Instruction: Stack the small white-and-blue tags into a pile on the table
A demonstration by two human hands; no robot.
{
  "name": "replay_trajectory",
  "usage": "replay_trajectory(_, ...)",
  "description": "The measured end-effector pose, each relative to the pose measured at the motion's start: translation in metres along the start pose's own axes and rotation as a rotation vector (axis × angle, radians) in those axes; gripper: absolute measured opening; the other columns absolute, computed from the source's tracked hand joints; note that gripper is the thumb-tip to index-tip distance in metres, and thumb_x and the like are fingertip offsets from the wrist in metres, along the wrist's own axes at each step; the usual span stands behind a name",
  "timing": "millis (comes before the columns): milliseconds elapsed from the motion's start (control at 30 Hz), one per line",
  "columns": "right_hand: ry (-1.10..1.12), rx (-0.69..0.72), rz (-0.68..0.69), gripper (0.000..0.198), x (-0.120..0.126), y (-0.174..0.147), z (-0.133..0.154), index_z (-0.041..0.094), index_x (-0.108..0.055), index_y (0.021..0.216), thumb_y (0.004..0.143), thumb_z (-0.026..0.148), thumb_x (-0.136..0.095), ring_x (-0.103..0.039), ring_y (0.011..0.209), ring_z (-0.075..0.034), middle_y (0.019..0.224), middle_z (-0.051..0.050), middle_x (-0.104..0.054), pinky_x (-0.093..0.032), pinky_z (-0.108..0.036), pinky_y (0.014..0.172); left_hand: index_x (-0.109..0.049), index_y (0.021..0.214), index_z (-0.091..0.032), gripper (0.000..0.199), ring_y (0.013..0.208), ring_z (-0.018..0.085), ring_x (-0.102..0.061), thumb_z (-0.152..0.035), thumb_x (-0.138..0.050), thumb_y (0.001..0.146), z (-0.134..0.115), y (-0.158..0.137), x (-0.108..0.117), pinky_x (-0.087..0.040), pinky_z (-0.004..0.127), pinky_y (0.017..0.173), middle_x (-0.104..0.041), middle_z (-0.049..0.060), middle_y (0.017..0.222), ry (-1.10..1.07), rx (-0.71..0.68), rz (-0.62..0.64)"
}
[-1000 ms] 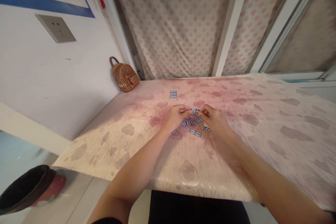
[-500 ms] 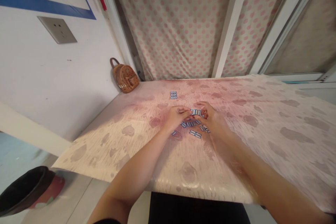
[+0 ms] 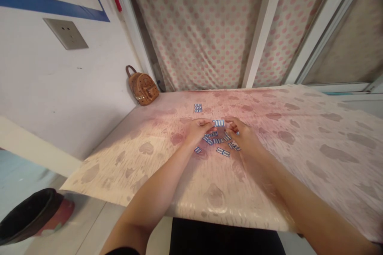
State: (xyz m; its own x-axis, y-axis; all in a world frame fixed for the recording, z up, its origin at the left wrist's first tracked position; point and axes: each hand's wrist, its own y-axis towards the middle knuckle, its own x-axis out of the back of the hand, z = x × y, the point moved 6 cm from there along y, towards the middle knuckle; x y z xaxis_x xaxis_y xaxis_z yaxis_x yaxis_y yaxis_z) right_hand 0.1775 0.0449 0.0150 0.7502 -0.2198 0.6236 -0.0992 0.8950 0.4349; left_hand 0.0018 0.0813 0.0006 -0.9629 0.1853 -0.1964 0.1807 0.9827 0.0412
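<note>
My left hand (image 3: 200,130) pinches a small sheet of blue-bordered white labels (image 3: 219,122) by its left edge and holds it above the table. Close to the sheet's right edge is my right hand (image 3: 239,130), its index finger and thumb apart. A bit of another blue-and-white label piece (image 3: 237,132) shows among its curled fingers, mostly hidden. Several loose label pieces (image 3: 218,141) lie scattered beneath both hands. Nearer to me rests a separate label piece (image 3: 223,152), and a smaller one (image 3: 198,150) lies to its left.
Farther back on the patterned tablecloth (image 3: 215,195) lies another label sheet (image 3: 198,108). A small brown backpack (image 3: 145,89) stands against the wall at the back left corner. On the floor at the lower left is a dark-lined bin (image 3: 55,217).
The held label sheet has moved slightly left and up, now facing me more squarely. My right fingers have spread a little, uncovering more of the loose pieces below.
</note>
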Motion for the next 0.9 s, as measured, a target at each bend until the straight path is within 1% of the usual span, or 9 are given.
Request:
replay_trajectory(67,-0.027,0.057,0.067,0.017,-0.006,-0.001,0.001,0.021,-0.066,0.096,0.085,0.019,-0.054,-0.062,0.082,-0.019,0.091,-0.005,-0.067,-0.048,-0.032,0.076,-0.071,0.078,-0.011,0.018,0.068,0.015,-0.071,-0.025,-0.081,0.074,-0.001,0.002,0.006,-0.056,0.026,0.071,-0.074,0.006,0.074,-0.007,-0.01,-0.056)
replay_trajectory(133,-0.061,0.124,0.147,0.01,-0.015,-0.004,0.006,0.02,-0.065,0.087,0.085,0.019,-0.056,-0.062,0.086,-0.019,0.094,-0.006,-0.067,-0.047,-0.033,0.077,-0.071,0.079,-0.011,0.016,0.068,0.015,-0.071,-0.024,-0.08,0.074,-0.002,0.004,0.01,-0.056,0.028,0.073,-0.074,0.005,0.073,-0.013,-0.015,-0.092)
replay_trajectory(200,-0.106,0.157,0.193,0.008,-0.023,-0.008,0.01,0.02,-0.066,0.09,0.083,0.02,-0.062,-0.062,0.086,-0.02,0.095,-0.006,-0.066,-0.047,-0.033,0.077,-0.071,0.08,-0.012,0.017,0.068,0.016,-0.072,-0.024,-0.08,0.074,-0.001,0.005,0.012,-0.057,0.031,0.075,-0.074,0.005,0.073,-0.016,-0.019,-0.107)
replay_trajectory(333,-0.167,0.156,0.232,0.016,-0.033,-0.012,0.015,0.02,-0.068,0.096,0.08,0.017,-0.067,-0.062,0.086,-0.021,0.096,-0.008,-0.065,-0.047,-0.034,0.077,-0.071,0.079,-0.012,0.016,0.068,0.017,-0.072,-0.024,-0.08,0.074,0.0,0.007,0.012,-0.058,0.034,0.078,-0.073,0.005,0.072,-0.021,-0.023,-0.102)
replay_trajectory(533,-0.194,0.173,0.24,0.008,-0.034,-0.013,0.019,0.02,-0.068,0.09,0.084,0.018,-0.062,-0.059,0.079,-0.019,0.088,-0.006,-0.063,-0.044,-0.031,0.073,-0.071,0.078,-0.012,0.01,0.068,0.016,-0.071,-0.02,-0.077,0.076,0.001,0.007,0.012,-0.057,0.032,0.076,-0.074,0.005,0.073,-0.012,-0.026,-0.097)
replay_trajectory(600,-0.164,0.195,0.223,0.012,-0.032,-0.013,0.021,0.02,-0.067,0.083,0.087,0.02,-0.056,-0.058,0.076,-0.018,0.085,-0.005,-0.062,-0.043,-0.031,0.071,-0.071,0.078,-0.013,0.012,0.068,0.016,-0.071,-0.021,-0.078,0.075,0.001,0.006,0.012,-0.057,0.031,0.076,-0.074,0.005,0.073,-0.008,-0.027,-0.095)
replay_trajectory(667,-0.117,0.174,0.16,0.02,-0.027,-0.011,0.022,0.021,-0.067,0.079,0.09,0.023,-0.051,-0.058,0.075,-0.018,0.083,-0.004,-0.061,-0.042,-0.031,0.07,-0.071,0.079,-0.013,0.014,0.069,0.016,-0.071,-0.023,-0.079,0.075,0.001,0.005,0.011,-0.057,0.031,0.076,-0.074,0.004,0.073,0.001,-0.027,-0.083)
replay_trajectory(800,0.009,0.037,-0.029,0.023,-0.009,-0.007,0.019,0.021,-0.068,0.081,0.09,0.032,-0.051,-0.058,0.072,-0.018,0.081,-0.004,-0.062,-0.044,-0.032,0.068,-0.071,0.077,-0.013,0.016,0.069,0.016,-0.071,-0.026,-0.08,0.074,0.003,0.005,0.01,-0.056,0.029,0.074,-0.074,0.004,0.073,0.021,-0.039,-0.074)
replay_trajectory(900,0.217,-0.067,-0.074,0.019,-0.004,-0.004,0.016,0.021,-0.063,0.078,0.085,0.036,-0.053,-0.056,0.063,-0.016,0.07,-0.001,-0.061,-0.044,-0.029,0.059,-0.071,0.075,-0.013,0.015,0.068,0.016,-0.071,-0.025,-0.079,0.075,0.007,0.006,0.008,-0.055,0.027,0.07,-0.074,0.003,0.072,0.037,-0.028,-0.084)
